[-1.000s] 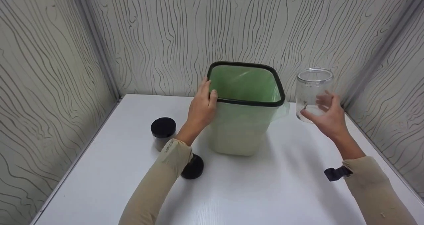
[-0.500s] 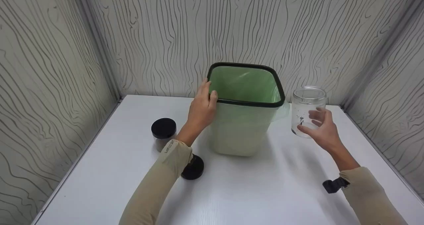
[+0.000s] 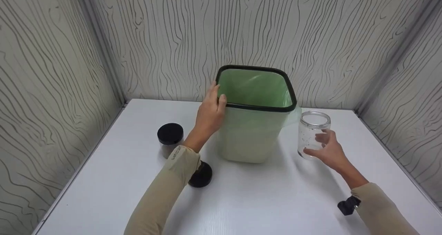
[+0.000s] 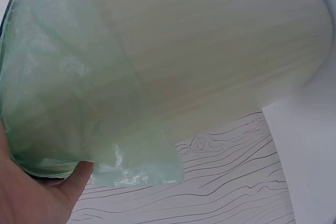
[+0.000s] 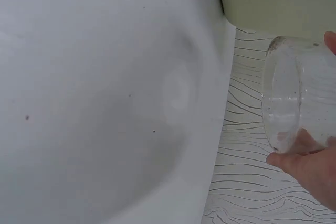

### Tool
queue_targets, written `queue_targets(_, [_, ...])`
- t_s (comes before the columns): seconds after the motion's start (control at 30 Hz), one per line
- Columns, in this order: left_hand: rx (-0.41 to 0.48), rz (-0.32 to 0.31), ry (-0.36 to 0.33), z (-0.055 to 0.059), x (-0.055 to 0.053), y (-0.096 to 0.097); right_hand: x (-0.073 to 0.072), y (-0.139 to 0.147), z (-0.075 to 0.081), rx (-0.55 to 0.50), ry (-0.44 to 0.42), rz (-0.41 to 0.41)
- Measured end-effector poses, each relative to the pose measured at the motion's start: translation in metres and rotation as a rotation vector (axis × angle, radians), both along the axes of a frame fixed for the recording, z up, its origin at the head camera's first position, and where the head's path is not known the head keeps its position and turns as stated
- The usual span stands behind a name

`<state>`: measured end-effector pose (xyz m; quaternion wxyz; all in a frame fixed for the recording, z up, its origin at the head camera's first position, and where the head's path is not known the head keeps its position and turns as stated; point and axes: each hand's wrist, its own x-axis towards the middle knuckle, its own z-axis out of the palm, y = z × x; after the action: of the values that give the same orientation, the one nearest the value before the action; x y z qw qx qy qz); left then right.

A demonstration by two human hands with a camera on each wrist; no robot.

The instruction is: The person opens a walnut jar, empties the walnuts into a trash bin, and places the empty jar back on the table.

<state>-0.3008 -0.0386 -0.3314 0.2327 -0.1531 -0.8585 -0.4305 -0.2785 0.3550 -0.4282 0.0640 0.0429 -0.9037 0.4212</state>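
- Cannot see the bottom of the square trash bin (image 3: 247, 138), nor the whole of the round black disc (image 3: 203, 176), half covered by the left sleeve (image 3: 165, 186).
- Loses part of the clear jar (image 3: 306, 138) past the edge of the right wrist view.
- Grips the bin's rim corner with the left hand (image 3: 210, 114), thumb to the front.
- Holds the jar, roughly upright, clamped between fingers and thumb of the right hand (image 3: 328, 152), just right of the bin.
- Lines the bin with a green bag (image 3: 255, 84), folded over the dark rim.
- Shows small specks on or in the clear jar, cannot tell which.
- Cannot tell what fills the small black-capped jar (image 3: 170, 138) on the worktop (image 3: 262, 200).
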Motion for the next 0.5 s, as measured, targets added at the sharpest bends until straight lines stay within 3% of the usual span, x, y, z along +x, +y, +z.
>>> queue_targets(0.2, [-0.001,0.004,0.004,0.000,0.000,0.000,-0.003,-0.001,-0.010,0.032,-0.088,0.002])
queue_targets(0.5, [-0.006,0.005,-0.012,0.001,0.000,0.000,-0.008,-0.001,-0.026,0.054,-0.108,0.024])
